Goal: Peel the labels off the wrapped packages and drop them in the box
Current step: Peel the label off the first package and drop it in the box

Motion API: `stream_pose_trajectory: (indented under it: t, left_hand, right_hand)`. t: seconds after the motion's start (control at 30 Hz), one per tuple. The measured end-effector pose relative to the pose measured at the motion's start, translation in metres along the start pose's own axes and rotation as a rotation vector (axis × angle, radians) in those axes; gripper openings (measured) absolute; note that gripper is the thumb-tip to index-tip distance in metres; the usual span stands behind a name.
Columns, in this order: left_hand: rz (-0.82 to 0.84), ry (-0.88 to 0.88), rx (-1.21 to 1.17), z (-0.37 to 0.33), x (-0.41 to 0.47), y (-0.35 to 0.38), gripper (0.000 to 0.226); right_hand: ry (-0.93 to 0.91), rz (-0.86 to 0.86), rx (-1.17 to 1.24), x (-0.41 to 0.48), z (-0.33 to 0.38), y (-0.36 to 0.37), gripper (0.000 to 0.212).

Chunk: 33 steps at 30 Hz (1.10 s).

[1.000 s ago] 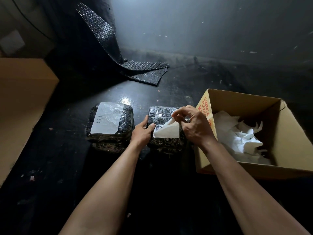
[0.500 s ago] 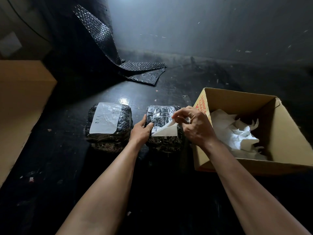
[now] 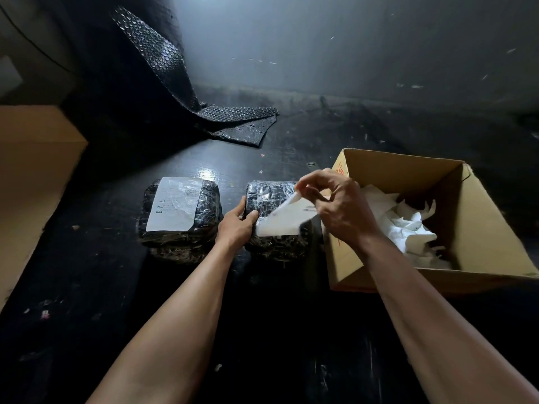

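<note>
Step in hand: label [image 3: 284,218] being peeled off right package [image 3: 274,220], near edge stuck. Label pinched by right hand [image 3: 335,205]; package gripped by left hand [image 3: 237,225]. Next: full release, drop into box [image 3: 495,228] beside. 1 labelled package [image 3: 179,211] left.

Two packages [image 3: 179,215] [image 3: 274,220] wrapped in glossy black film with silvery glints — one bearing a white label [image 3: 175,204] with faint dark print — lie on a black surface [image 3: 262,330] beside a tan cardboard box [image 3: 481,228] with red lettering, white crumpled labels [image 3: 405,228] inside, black bubble-dotted wrap [image 3: 239,123] behind.
</note>
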<state>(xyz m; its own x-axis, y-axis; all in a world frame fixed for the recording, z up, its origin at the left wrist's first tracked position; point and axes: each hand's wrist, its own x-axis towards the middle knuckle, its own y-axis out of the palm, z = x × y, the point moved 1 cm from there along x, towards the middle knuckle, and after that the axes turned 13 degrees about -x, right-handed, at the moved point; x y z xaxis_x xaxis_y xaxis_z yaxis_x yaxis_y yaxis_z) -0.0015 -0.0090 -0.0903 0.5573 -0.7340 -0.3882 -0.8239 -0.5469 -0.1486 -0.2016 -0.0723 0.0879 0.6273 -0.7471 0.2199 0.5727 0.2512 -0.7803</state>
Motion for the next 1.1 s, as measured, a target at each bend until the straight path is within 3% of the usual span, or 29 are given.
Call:
stream_pose_trajectory:
  t: [0.13,0.4,0.7,0.9,1.1]
  left_hand:
    - [0.004,0.007,0.066,-0.002,-0.002,-0.001,0.082]
    - [-0.038,0.075,0.067,-0.005,-0.014,0.000,0.064]
    - [-0.007,0.088,0.112,-0.022,-0.034,-0.007,0.069]
    - [-0.208,0.335,0.252,-0.060,-0.068,0.019,0.054]
    - [-0.027,0.509,0.139,-0.089,-0.099,0.099,0.042]
  right_hand:
    - [-0.048,-0.037,0.011,0.017,0.018,-0.018,0.012]
    - [-0.028,-0.031,-0.117,0.019,0.016,-0.017,0.010]
    - [0.008,-0.138,-0.142,0.008,0.010,-0.043,0.011]
    - [0.019,-0.297,-0.165,0.007,-0.017,-0.088,0.014]
    - [0.081,-0.514,-0.291,-0.002,-0.063,-0.132,0.020]
